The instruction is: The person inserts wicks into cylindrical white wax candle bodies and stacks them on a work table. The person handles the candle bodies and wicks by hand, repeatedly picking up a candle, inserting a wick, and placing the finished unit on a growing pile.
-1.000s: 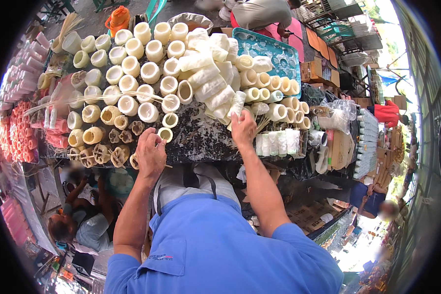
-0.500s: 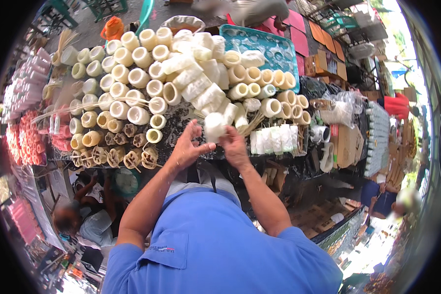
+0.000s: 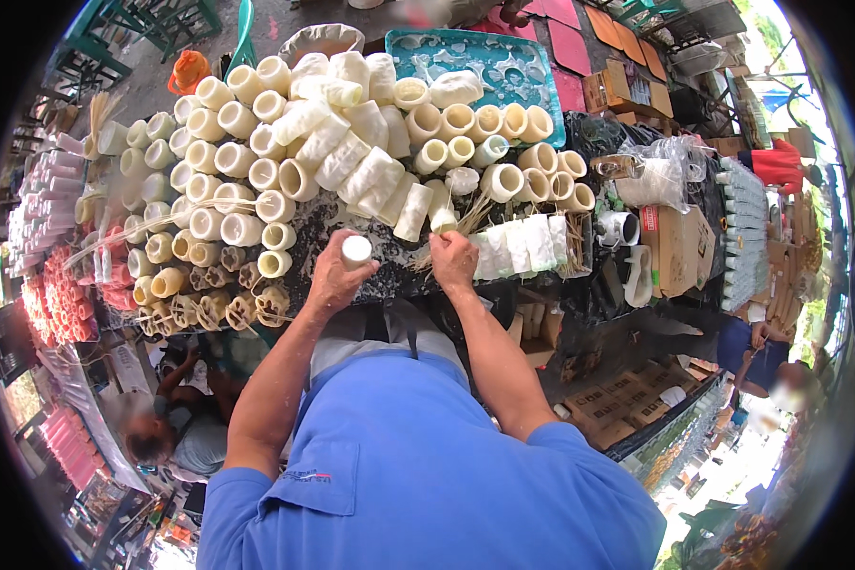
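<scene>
My left hand (image 3: 337, 274) is closed round a short white cylinder (image 3: 356, 249), most likely a wax candle, its flat round end facing up. To its right, my right hand (image 3: 454, 258) has its fingers pinched together beside a bunch of thin straw-coloured strands (image 3: 426, 258). Whatever sits between those fingertips is too small to make out. Just beyond the hands lie white paper-wrapped cylinders (image 3: 373, 180), some stacked on others. A row of white wrapped cylinders (image 3: 522, 245) lies right of my right hand. Cream hollow wax cylinders (image 3: 205, 224) stand in rows to the left.
A turquoise tray (image 3: 553, 90) with whitish residue lies at the back. More hollow cylinders (image 3: 538, 157) lie right of centre. Clear plastic bags (image 3: 670, 180) and a cardboard box (image 3: 676, 261) are farther right. Pink pieces (image 3: 57, 294) crowd the far left. A person (image 3: 185, 427) is low at left.
My hands have moved apart. The white cylinder, blurred between them before, is now in my left hand, lower and further left. My right hand has closed by the strands. The view has shifted slightly.
</scene>
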A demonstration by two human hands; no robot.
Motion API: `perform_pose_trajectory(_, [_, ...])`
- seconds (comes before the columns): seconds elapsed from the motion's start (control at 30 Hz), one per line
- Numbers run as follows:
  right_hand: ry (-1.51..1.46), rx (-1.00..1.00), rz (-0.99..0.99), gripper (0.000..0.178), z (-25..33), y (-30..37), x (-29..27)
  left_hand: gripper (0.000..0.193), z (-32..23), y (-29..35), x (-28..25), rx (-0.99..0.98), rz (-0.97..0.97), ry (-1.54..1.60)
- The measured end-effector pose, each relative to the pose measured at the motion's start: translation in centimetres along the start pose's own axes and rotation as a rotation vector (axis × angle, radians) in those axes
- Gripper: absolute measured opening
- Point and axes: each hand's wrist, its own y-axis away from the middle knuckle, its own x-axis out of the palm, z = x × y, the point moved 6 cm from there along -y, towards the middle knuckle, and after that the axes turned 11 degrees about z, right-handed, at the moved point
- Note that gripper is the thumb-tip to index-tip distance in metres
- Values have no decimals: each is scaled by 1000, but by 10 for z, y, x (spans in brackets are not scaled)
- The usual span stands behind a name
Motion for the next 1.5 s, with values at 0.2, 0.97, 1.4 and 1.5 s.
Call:
perform_pose_trajectory(0.2, [-936,238,195,19,6,3,3,47,-38,3,3,170,208,-253])
perform_pose_trajectory(0.97, [-1367,-121,306,12,94,-14,-45,48,-68,10,-2,469,188,-491])
perform_pose_trajectory(1.4, [-538,54,-26,20,16,-48,-88,51,-30,0,-2,275,298,-479])
perform_pose_trajectory(1.5, [-165,54,32,23,-7,-3,-64,52,-21,2,-10,169,265,-323])
